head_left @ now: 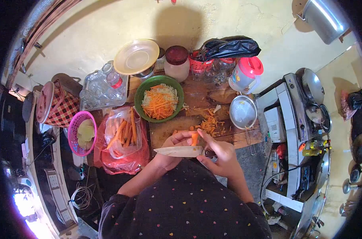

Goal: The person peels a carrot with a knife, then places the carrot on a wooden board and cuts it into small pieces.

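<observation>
My right hand (219, 156) is closed around the dark handle of a knife (177, 151), whose broad blade points left across my body. Behind the blade, my left hand (174, 142) is curled with its fingers on a short piece of carrot (194, 138). The index finger of my right hand reaches up beside that carrot. Just beyond my hands lie a wooden cutting board (162, 129) and scattered carrot shreds (211, 124). A green bowl (138, 99) holds shredded carrot over a pale shredded food. The blade partly hides my left palm.
Whole carrots (127, 133) lie in plastic on a red bag (121, 163), left of the board. Further left is a pink basket (71, 135) with pale pieces. A strainer (243, 112), pitcher (246, 73), glass tray (103, 104) and jar (177, 69) stand around. A stove (294, 107) is right.
</observation>
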Demonstrator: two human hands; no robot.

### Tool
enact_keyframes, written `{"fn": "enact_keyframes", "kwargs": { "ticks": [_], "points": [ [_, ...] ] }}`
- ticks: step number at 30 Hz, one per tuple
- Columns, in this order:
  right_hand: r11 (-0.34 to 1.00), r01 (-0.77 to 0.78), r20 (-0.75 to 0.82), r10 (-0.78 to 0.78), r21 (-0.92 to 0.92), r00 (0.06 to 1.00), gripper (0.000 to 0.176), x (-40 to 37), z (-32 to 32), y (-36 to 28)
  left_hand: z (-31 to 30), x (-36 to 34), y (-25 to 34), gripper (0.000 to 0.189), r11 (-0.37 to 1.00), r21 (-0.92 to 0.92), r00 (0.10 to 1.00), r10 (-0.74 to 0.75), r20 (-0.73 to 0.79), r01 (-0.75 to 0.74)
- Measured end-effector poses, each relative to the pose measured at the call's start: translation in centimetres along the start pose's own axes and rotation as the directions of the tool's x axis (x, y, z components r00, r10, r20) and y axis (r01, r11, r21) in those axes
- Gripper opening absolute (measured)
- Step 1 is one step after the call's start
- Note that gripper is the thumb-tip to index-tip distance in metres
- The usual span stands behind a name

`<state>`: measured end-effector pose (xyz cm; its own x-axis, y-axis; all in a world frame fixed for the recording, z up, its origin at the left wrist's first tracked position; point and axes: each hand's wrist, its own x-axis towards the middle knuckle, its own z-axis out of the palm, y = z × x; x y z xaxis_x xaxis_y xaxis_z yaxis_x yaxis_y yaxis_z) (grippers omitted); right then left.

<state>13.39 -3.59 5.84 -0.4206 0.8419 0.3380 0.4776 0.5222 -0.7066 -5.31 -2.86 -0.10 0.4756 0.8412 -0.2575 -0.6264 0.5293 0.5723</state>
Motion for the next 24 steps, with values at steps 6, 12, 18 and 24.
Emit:
{"fn": "enact_keyframes", "kwargs": {
  "ticks": [6, 12, 18, 24],
  "points": [
    [0.996, 0.038, -0.025, -0.04, -0.076, 0.999, 0.06, -0.2, 0.3, 0.3, 0.1, -0.4, 0.0, 0.03, 1.0, 0.011, 1.0, 0.008, 0.001, -0.008],
    [0.993, 0.062, -0.051, -0.067, -0.098, 0.996, 0.054, -0.1, 0.3, 0.2, 0.6, -0.7, 0.1, 0.032, 1.0, -0.007, 1.0, -0.024, -0.007, 0.024],
    [0.989, 0.065, -0.085, -0.076, -0.132, 0.993, 0.048, -0.2, 0.6, 0.3, 0.7, -0.8, 0.3, 0.034, 0.999, -0.03, 0.999, -0.031, 0.042, 0.032],
    [0.993, 0.087, -0.187, -0.1, -0.074, 0.977, 0.037, -0.3, 1.0, 1.0, 0.0, -1.1, -1.2, 0.031, 0.997, 0.063, 0.998, -0.045, 0.053, 0.042]
  ]
}}
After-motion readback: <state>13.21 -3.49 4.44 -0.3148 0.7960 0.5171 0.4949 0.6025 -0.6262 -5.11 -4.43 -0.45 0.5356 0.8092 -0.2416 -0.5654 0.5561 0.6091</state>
